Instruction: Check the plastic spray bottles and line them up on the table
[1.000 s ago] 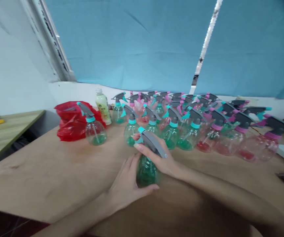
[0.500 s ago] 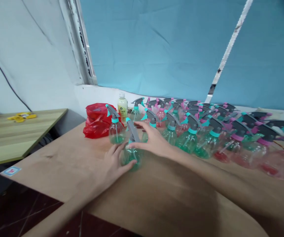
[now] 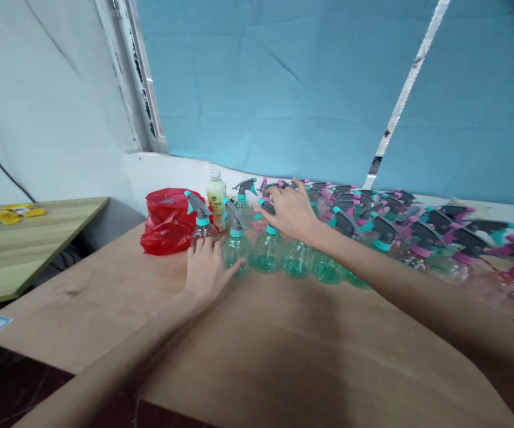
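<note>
My left hand point(image 3: 206, 272) is in front of the leftmost green spray bottle point(image 3: 200, 221), its fingers over the lower body and its thumb stretched out across the front of a second green spray bottle point(image 3: 237, 245). Whether the fingertips press on either bottle, I cannot tell. Over the front row hovers my right hand point(image 3: 296, 213), fingers apart, above a third green spray bottle point(image 3: 268, 252) and partly covering its grey trigger head. Both bottles by my left hand stand upright with turquoise collars and grey heads.
Several more spray bottles point(image 3: 424, 238), green and pink, crowd the table's right and back. A red plastic bag point(image 3: 168, 223) and a pale yellow drink bottle point(image 3: 216, 193) stand at the back left. A lower wooden table point(image 3: 43, 238) holds a yellow item point(image 3: 15, 213).
The spray bottle that was between my hands now stands in the front row, further back. My left hand has moved back; my right hand has risen off it and gone right. The view shifted slightly.
</note>
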{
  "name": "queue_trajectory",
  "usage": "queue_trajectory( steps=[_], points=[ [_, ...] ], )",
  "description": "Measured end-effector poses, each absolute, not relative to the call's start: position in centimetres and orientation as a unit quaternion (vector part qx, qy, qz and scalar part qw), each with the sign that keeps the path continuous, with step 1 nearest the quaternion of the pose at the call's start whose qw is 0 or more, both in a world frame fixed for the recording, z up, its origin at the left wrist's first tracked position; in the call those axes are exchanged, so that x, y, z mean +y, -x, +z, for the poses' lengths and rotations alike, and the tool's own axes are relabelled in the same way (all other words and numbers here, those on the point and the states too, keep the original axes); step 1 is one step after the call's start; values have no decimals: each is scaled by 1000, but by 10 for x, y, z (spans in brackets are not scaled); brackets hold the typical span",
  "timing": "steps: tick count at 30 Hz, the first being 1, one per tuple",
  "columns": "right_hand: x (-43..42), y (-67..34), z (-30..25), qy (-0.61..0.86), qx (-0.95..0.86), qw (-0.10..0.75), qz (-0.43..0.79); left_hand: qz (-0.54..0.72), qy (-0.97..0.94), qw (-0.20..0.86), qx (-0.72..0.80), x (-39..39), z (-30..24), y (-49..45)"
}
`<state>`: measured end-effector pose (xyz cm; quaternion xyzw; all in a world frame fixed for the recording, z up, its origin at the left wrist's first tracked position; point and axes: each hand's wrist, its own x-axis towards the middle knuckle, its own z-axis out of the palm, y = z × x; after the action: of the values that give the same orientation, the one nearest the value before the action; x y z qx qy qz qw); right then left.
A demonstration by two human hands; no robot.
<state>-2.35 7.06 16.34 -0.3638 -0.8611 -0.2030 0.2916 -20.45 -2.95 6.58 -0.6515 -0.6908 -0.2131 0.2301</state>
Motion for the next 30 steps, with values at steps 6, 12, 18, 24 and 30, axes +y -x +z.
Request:
queue_trajectory(
  steps=[6, 12, 18, 24, 30],
  points=[
    [78, 32, 164, 400, -873, 221, -168, -167, 638, 272, -701, -13, 78, 201],
    [83, 26, 168, 402, -887, 200, -113, -158, 627, 285, -707, -6, 80, 198],
    [73, 22, 172, 377, -900, 204, -79, -253, 666, 278, -644, -31, 74, 191],
    [45, 17, 174, 339, -916, 206, -54, -338, 740, 95, -574, -52, 61, 173],
    [-2, -15, 171, 304, -932, 196, -38, -379, 735, -61, -560, -61, 46, 135]
  ],
)
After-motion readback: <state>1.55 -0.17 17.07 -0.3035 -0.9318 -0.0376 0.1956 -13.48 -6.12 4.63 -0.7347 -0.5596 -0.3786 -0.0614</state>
